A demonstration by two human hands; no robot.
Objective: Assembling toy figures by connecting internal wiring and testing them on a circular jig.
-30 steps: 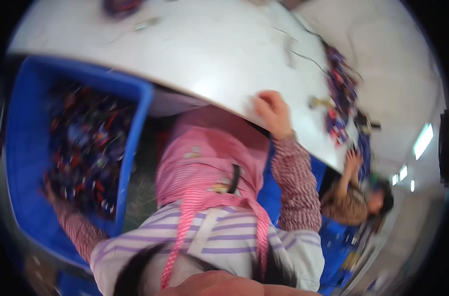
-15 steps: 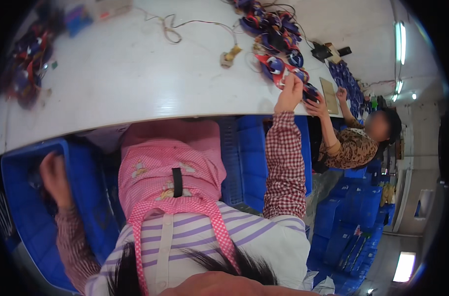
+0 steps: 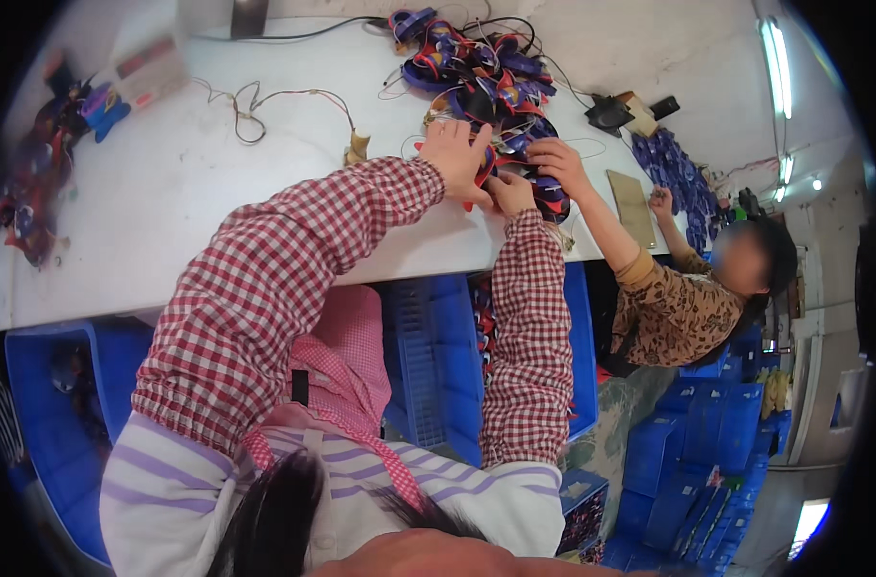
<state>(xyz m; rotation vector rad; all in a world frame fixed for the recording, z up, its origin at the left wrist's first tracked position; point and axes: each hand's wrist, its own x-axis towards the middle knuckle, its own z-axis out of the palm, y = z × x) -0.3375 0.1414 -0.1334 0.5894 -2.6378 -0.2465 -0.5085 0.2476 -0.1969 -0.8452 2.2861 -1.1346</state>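
White table (image 3: 198,168) above blue crates (image 3: 454,351), tube light (image 3: 776,67) beyond, left fingers (image 3: 480,141) spread on purple pieces (image 3: 478,100), right fingers (image 3: 502,185) unclear

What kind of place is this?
Probably a factory workshop: a white worktable holds heaps of purple-and-red pieces, blue plastic crates stand around, and a co-worker has a hand at one heap.

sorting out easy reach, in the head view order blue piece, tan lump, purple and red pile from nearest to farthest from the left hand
1. Purple and red pile: at the left hand, touching.
2. Tan lump: on the table, left of the hand.
3. Blue piece: far left.
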